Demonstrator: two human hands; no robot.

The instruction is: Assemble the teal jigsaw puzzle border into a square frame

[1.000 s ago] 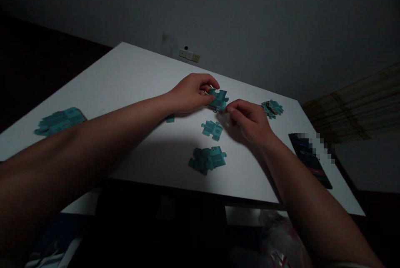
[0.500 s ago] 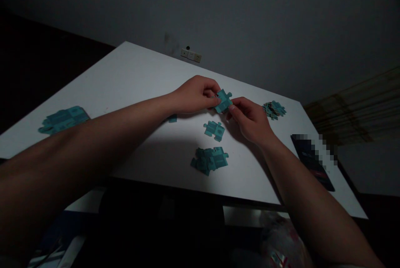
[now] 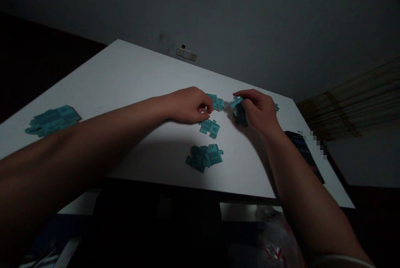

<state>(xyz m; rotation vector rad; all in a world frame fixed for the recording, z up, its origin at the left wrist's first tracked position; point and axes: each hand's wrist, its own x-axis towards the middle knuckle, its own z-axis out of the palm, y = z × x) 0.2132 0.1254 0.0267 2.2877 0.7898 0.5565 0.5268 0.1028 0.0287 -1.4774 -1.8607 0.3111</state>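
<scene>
My left hand (image 3: 192,105) is curled, thumb and forefinger tips close together just above a single teal jigsaw piece (image 3: 210,128) on the table. Whether anything is pinched there I cannot make out. Behind those fingers lie more teal jigsaw pieces (image 3: 217,102), partly hidden. My right hand (image 3: 259,109) is closed on a teal jigsaw piece (image 3: 236,102) between thumb and fingers, over darker teal pieces (image 3: 240,116) in shadow. Nearer the front edge sits a loose heap of jigsaw pieces (image 3: 204,157).
A white table (image 3: 125,68) stands by a grey wall with a socket strip (image 3: 186,54). Another jigsaw pile (image 3: 53,120) is at the left. Behind my right hand another piece (image 3: 276,107) peeks out. A dark flat object (image 3: 303,151) lies at the right.
My hands have moved apart from the piece they held together. The left has come down toward the single piece; the right has shifted right. A pile now shows behind my left hand.
</scene>
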